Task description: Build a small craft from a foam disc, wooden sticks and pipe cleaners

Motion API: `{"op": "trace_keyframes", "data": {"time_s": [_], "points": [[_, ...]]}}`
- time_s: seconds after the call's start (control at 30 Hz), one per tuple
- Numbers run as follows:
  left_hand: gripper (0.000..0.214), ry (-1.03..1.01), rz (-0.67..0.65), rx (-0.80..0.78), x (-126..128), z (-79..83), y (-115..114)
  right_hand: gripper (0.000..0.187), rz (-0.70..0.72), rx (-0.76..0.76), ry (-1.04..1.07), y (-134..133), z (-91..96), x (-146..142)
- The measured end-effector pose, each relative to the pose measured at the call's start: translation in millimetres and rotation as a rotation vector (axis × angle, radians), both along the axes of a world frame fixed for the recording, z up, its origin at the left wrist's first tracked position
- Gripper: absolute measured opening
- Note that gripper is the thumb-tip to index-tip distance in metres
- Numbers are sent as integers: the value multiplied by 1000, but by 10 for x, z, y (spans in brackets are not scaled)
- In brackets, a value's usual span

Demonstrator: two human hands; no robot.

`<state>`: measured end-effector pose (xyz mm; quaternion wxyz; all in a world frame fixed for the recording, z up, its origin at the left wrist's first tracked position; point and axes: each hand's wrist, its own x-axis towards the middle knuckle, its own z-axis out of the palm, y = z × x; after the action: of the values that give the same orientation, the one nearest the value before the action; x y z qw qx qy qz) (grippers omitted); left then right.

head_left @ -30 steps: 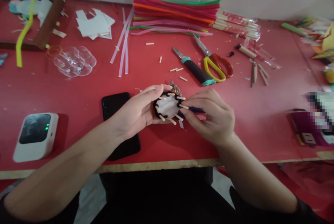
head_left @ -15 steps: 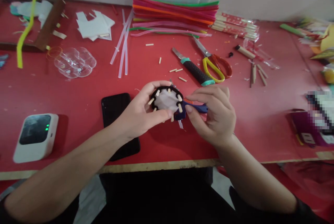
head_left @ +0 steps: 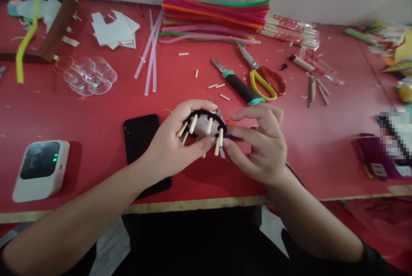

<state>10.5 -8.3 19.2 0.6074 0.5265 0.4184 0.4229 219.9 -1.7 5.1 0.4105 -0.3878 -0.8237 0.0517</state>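
My left hand (head_left: 180,134) is closed round a small round white piece (head_left: 202,125) with a black fuzzy rim. Short wooden pegs (head_left: 209,125) stick out from that rim, tilted toward me. From the right, my right hand (head_left: 262,143) meets the piece, its thumb and middle finger pinched at the edge beside a peg, while the index finger is raised. A dark blue tool with an orange part (head_left: 232,124) lies behind my right fingers, mostly hidden. A black phone (head_left: 141,132) rests partly beneath my left wrist.
Beyond the hands lie a black-and-teal-handled knife (head_left: 241,87), scissors (head_left: 264,85) and loose short pegs (head_left: 224,97). Pipe cleaners (head_left: 215,14) are bundled at the back. A clear plastic palette (head_left: 90,76) and a white device (head_left: 41,171) sit to the left.
The round piece has tipped, so its pegs now point more toward me and its white face looks narrower. My right thumb and middle finger have moved left to its edge.
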Motion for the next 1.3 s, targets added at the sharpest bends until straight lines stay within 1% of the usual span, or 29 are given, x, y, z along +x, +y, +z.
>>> {"op": "trace_keyframes", "data": {"time_s": [0.1,0.17,0.27,0.43,0.57,0.63,0.7,0.8,0.9,1.03,1.2,1.3], "points": [[42,26,30,119,15,-45,-14,7,3,14,-4,-2,-1,6],[45,43,48,171,20,-61,-21,8,8,16,0,-2,1,5],[46,61,54,194,23,-54,-30,7,11,13,9,-2,11,-2],[44,40,67,146,28,-22,-42,7,30,13,17,-3,21,-11],[43,-11,79,57,30,-32,-35,4,9,-5,11,-5,11,-13],[46,-78,45,-32,28,-35,-10,3,-15,-6,9,0,2,-9],[48,-193,0,-176,25,-23,32,3,-55,-6,3,9,-7,-3],[48,-410,-26,-457,13,21,106,7,-142,-27,-9,23,-17,10],[58,-547,-31,-603,-9,53,158,10,-202,-59,-13,31,-26,21],[65,-614,-13,-673,-34,40,185,13,-241,-72,2,38,-37,39],[68,-611,38,-652,-28,8,205,12,-273,-77,-10,62,-49,60],[68,-587,65,-635,-27,2,220,13,-256,-156,-81,87,-67,100]]}}
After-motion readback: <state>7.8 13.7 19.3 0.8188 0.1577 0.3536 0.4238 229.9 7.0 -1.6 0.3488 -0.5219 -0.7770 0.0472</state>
